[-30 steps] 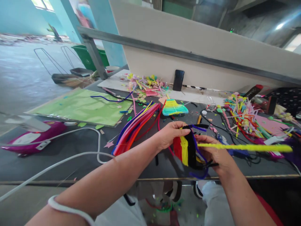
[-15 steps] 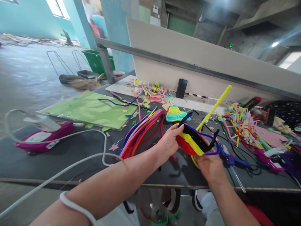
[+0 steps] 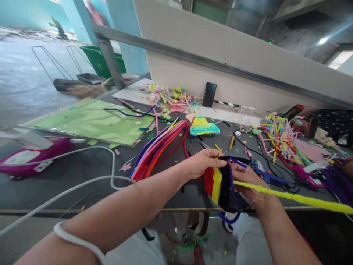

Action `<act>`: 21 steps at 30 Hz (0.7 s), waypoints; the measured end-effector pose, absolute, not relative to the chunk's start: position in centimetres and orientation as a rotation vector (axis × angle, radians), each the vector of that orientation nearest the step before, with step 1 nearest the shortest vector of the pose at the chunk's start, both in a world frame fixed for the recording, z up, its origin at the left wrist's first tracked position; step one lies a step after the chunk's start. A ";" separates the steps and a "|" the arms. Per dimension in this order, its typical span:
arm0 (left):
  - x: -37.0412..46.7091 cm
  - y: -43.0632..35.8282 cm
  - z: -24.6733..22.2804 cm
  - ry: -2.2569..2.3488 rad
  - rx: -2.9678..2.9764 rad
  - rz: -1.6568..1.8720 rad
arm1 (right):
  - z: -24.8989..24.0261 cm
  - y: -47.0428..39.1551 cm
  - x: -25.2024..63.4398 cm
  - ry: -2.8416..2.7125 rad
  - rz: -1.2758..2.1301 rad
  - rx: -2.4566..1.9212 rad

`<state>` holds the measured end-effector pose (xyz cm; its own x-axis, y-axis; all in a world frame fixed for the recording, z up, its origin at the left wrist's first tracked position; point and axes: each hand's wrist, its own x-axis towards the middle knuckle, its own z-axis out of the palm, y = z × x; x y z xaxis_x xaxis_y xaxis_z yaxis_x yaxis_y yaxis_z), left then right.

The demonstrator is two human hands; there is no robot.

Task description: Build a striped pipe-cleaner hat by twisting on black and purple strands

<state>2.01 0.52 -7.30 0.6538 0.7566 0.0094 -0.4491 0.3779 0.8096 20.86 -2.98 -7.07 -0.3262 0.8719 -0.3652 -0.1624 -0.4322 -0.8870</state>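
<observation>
Between my hands is a striped pipe-cleaner piece (image 3: 217, 186) with red, yellow and black bands, tilted with its bands upright. My left hand (image 3: 208, 163) is closed on its upper edge, thumb on the black band. My right hand (image 3: 249, 184) is closed, its fingertips pinching a blue-purple pipe cleaner (image 3: 238, 162) at the piece's top corner. That pipe cleaner runs down along the black edge and loops below. A fuzzy yellow stem (image 3: 292, 198) reaches from the piece across my right hand toward the right edge.
Left of my hands lies a pipe-cleaner bundle (image 3: 162, 147). Beyond are a yellow-and-turquoise piece (image 3: 204, 127) and a phone (image 3: 209, 94). A blue glue gun (image 3: 267, 175) with cords lies to the right. A white cable (image 3: 82, 183) crosses near my left arm.
The striped piece has turned so its bands stand upright, and its yellow stem has swung from pointing up to pointing right. My right hand has moved up to the top corner, close to my left.
</observation>
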 end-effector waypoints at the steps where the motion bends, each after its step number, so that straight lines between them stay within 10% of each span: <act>1: 2.0 0.5 -7.3 0.416 0.897 0.809 | -7.0 -2.9 21.1 -1.029 1.832 -1.198; 21: 1.8 0.6 -7.4 0.391 1.088 0.677 | -6.8 -2.4 21.9 -1.356 1.718 -1.144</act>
<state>1.84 0.63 -7.44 0.7376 0.6745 0.0325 -0.3091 0.2946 0.9042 21.89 -2.42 -6.78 -0.4003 0.8864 -0.2327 0.0201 -0.2454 -0.9692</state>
